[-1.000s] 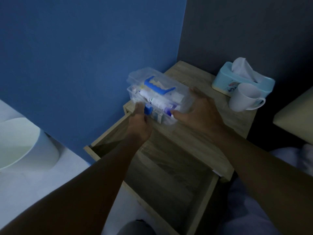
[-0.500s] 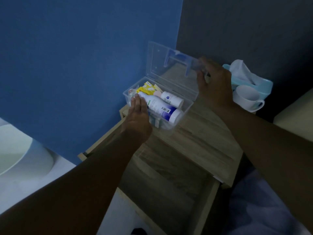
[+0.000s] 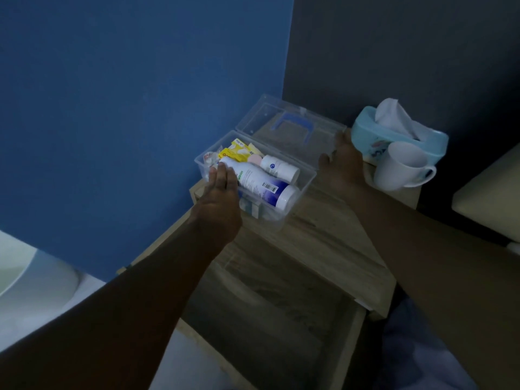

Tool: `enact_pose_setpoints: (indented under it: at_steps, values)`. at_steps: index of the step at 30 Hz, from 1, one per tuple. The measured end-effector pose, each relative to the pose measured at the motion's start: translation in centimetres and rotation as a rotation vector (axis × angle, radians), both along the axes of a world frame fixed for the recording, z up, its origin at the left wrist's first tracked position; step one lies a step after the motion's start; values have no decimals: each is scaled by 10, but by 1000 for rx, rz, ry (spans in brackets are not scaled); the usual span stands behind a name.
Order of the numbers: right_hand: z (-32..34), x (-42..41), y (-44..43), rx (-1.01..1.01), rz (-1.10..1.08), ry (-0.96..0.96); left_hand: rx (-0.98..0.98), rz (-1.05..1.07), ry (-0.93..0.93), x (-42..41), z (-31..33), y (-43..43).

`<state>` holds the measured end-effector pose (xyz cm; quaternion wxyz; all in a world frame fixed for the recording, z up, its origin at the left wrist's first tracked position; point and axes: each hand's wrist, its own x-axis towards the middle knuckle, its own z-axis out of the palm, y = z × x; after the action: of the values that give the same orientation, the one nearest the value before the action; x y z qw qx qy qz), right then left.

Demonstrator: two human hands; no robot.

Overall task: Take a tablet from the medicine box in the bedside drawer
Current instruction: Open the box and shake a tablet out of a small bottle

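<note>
1. The medicine box (image 3: 292,204) sits on the bedside table (image 3: 332,243) at about eleven o'clock from the open drawer (image 3: 270,327), right at the table's corner by the blue wall (image 3: 126,108). No tablet is out yet; any tablets lie somewhere among the contents, and I can't tell which item holds them.
2. Inside, a large white bottle (image 3: 261,185) lies on its side across the front, a smaller white bottle (image 3: 280,167) behind it at one o'clock, and yellow packets (image 3: 236,150) at the far left end.
3. The lid (image 3: 292,128) is swung fully back at twelve o'clock, its blue handle (image 3: 292,126) showing through the clear plastic. That leaves the top wide open for reaching in.
4. The left hand (image 3: 221,198) rests with flat, spread fingers on the box's near-left end, touching the big bottle; open grip, clasping nothing. It looks to be steadying the box.
5. The right hand (image 3: 342,164) lies at three o'clock beside the lid's edge, fingers loose, its grip empty as far as I can see.
6. Tight quarters there: the white mug (image 3: 399,170) and blue tissue box (image 3: 399,133) sit just beside that hand at two o'clock.
7. Free room lies toward six o'clock, over the bare table front and drawer.
</note>
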<state>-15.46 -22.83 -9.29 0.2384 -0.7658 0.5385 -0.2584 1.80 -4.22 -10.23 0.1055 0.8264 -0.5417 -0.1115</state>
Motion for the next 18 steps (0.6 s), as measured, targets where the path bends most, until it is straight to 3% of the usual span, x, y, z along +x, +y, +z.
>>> enact_pose_setpoints:
  at_steps: [3,5,8,10,14,18]
  values:
    - [7,5,6,34,-69,-52,-16,-4,1,1,-1,3]
    - [17,14,16,-85,-48,-118,-16,-8,1,1,-1,4]
    - [36,35,29,-279,132,-121,-7,-5,15,1,1,4]
    - [47,51,31,-277,317,-85,-5,-7,7,1,1,4]
    - [57,78,30,-204,632,192,1,-11,-7,2,0,3]
    - [50,94,22,-137,691,417,1,-19,-27,2,-2,3]
